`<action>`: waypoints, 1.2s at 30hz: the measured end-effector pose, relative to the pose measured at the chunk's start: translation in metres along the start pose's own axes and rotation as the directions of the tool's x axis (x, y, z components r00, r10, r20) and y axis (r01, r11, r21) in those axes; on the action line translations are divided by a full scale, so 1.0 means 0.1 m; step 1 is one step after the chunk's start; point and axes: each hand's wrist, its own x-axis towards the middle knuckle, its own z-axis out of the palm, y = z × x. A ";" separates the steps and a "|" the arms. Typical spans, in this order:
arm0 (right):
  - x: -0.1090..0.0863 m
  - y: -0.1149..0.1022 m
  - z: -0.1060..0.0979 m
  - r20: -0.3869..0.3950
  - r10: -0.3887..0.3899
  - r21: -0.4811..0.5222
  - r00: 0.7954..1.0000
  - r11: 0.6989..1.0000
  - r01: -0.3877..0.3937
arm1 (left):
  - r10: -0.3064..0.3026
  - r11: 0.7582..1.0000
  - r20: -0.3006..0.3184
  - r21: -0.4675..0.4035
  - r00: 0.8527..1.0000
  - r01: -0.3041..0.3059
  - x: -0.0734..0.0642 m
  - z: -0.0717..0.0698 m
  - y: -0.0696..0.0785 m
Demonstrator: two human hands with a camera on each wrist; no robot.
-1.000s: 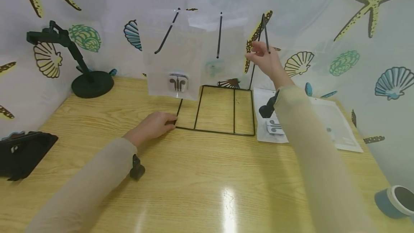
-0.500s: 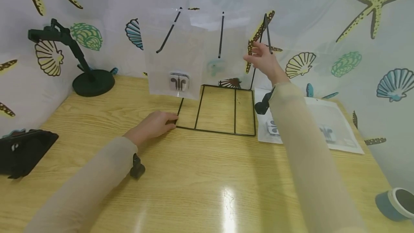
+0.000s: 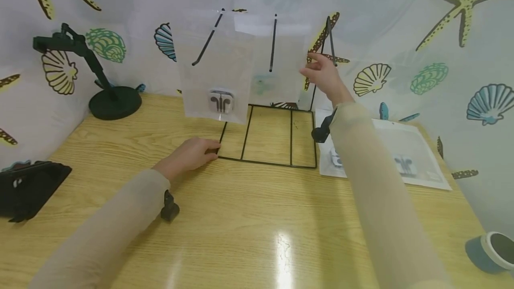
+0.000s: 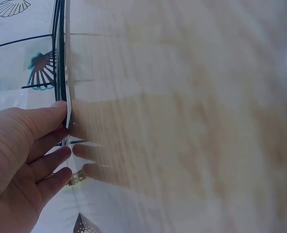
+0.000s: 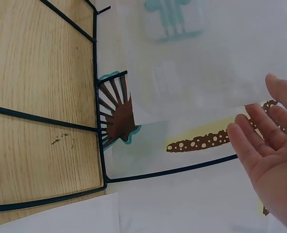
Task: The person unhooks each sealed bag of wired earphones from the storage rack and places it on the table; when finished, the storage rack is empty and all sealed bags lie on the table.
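Note:
A black wire display rack [image 3: 267,163] stands at the back of the table, with prongs sticking out from its upright part. On the left prong hangs a translucent bag of earphones [image 3: 213,79]; a second bag [image 3: 281,52] hangs at the middle prong, its earphones showing faintly. My left hand [image 3: 190,157] grips the rack's front left corner, the thumb on the wire in the left wrist view. Below the right prong [image 3: 331,41], my right hand [image 3: 323,77] is at the second bag's edge. In the right wrist view its thumb lies over that bag and a fingertip goes behind it.
Two more earphone bags lie right of the rack, one [image 3: 417,155] beyond my right sleeve. A black stand [image 3: 115,103] is at the back left, a black case [image 3: 34,191] at the left edge, a mug [image 3: 490,252] at the right edge. A shell-patterned cloth hangs behind.
My right hand has moved slightly left and down at the bag's edge. The second bag has shifted, covering more of the shell print behind it. My left hand stays at the rack's corner.

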 end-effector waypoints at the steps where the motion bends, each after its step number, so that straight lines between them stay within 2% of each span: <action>1: 0.00 0.01 0.01 -0.013 -0.006 -0.001 1.000 1.000 0.006 | -0.004 1.000 0.002 -0.002 1.000 0.004 0.00 0.00 0.00; 11: -0.04 0.02 0.13 -0.136 -0.068 0.074 0.988 0.994 0.078 | 0.007 1.000 -0.004 -0.004 1.000 -0.008 0.01 -0.01 0.00; 20: -0.14 0.01 0.16 -0.187 -0.113 0.005 0.976 0.993 0.116 | 0.002 1.000 0.004 0.006 1.000 -0.002 0.00 -0.01 0.01; 25: -0.20 -0.01 0.17 -0.231 -0.145 -0.046 0.962 0.989 0.139 | 0.008 1.000 0.006 0.012 1.000 -0.008 -0.01 -0.03 0.02; 36: -0.37 -0.01 0.20 -0.272 -0.241 -0.088 0.932 0.970 0.226 | 0.005 1.000 0.003 0.019 1.000 -0.005 0.00 -0.02 0.03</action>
